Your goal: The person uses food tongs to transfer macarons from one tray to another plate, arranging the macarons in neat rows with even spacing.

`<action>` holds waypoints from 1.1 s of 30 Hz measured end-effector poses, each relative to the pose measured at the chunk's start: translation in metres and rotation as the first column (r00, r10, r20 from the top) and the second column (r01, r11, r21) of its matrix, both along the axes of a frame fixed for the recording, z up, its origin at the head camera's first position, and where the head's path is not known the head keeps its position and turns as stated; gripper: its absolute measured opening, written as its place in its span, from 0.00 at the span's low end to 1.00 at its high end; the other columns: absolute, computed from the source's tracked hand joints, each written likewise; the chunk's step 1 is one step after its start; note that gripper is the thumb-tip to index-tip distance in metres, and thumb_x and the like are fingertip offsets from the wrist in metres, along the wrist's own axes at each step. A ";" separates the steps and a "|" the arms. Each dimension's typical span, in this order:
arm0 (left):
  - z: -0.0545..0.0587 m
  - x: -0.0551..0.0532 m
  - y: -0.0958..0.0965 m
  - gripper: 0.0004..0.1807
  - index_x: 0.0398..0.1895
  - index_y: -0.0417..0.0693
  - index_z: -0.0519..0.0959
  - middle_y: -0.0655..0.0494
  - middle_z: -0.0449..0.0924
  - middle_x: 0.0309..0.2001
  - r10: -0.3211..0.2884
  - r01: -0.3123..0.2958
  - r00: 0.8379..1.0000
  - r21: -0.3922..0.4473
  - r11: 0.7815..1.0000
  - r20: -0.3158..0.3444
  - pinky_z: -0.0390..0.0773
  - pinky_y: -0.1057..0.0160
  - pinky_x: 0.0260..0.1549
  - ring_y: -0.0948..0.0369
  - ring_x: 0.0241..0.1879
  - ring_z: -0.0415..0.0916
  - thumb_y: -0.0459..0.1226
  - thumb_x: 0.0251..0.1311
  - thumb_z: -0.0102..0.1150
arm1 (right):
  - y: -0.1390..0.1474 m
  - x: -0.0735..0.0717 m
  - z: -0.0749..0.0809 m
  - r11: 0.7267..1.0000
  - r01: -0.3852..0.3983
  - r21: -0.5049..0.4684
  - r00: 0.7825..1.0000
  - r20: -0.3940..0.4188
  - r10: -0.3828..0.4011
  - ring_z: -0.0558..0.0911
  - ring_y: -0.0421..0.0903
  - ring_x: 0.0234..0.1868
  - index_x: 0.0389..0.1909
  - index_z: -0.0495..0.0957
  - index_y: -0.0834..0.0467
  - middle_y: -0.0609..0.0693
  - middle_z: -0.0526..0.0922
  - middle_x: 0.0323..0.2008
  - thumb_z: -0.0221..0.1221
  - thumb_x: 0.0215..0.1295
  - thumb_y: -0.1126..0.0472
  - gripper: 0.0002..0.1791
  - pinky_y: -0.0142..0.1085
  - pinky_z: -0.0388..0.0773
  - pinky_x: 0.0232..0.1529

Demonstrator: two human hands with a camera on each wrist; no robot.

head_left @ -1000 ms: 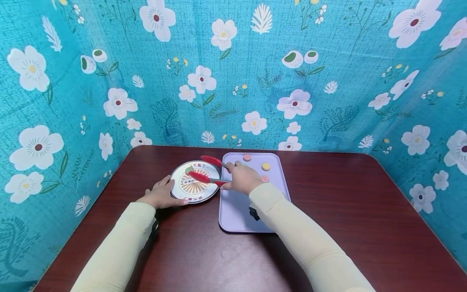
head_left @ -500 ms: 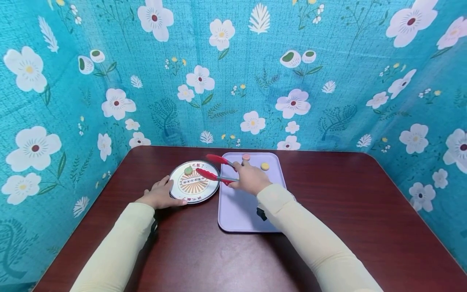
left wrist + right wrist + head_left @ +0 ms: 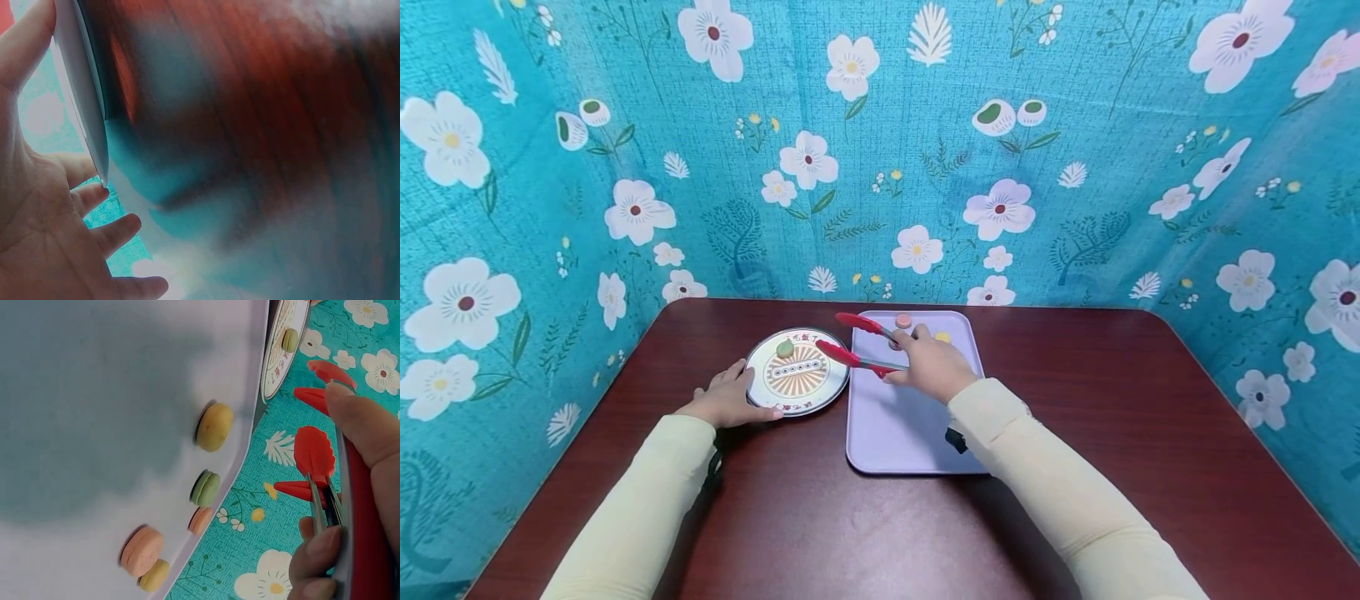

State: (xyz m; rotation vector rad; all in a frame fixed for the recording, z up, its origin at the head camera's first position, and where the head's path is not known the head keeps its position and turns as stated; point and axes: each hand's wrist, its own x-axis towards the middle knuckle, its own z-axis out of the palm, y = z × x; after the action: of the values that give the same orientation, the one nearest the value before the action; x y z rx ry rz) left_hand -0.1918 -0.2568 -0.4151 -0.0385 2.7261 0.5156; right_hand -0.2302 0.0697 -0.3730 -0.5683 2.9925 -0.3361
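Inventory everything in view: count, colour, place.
Backdrop: one, floral teal, behind
Table: one, brown, before the backdrop
Tray: one, lavender, on the table
Plate: one, patterned white, beside the tray
Macarons: five; two yellow, two pink, one green; on the tray
Lone macaron: one, green, on plate
Tongs: one, red and metallic, above the tray
Sleeves: two, cream, foreground
Wrist gear: two, black, by the sleeves
Left hand: one, bare, at plate's rim
Right hand: one, bare, gripping tongs

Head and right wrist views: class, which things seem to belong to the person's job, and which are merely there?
Likely part of the job:
- red tongs, held in the right hand
- round plate, its rim touched by the left hand
- green macaron on it
- lilac tray
- five macarons on the tray

Merely there:
- floral cloth
- brown table
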 end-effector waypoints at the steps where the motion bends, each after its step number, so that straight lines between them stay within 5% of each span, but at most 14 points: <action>1: 0.000 0.000 0.000 0.65 0.74 0.34 0.49 0.34 0.41 0.74 -0.001 0.001 1.000 -0.003 1.000 0.000 0.43 0.26 0.61 0.34 0.70 0.42 0.67 0.44 0.64 | 0.001 0.000 0.000 1.000 0.001 0.000 1.000 0.002 -0.001 0.75 0.47 0.20 0.69 0.66 0.49 0.57 0.71 0.46 0.68 0.53 0.38 0.43 0.37 0.74 0.24; 33: -0.001 0.000 0.000 0.66 0.74 0.32 0.48 0.33 0.41 0.74 -0.010 0.009 1.000 -0.008 1.000 -0.011 0.44 0.25 0.61 0.34 0.69 0.42 0.68 0.44 0.63 | 0.042 0.021 -0.005 0.999 0.030 -0.020 0.997 -0.072 -0.031 0.75 0.45 0.21 0.69 0.66 0.53 0.60 0.72 0.54 0.68 0.52 0.37 0.46 0.38 0.80 0.25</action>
State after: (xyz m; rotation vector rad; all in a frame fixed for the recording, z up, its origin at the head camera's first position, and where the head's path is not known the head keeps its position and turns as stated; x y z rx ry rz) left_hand -0.1916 -0.2570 -0.4158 -0.0247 2.7382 0.5042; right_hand -0.2091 0.1113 -0.3775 -0.5482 3.0734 -0.3538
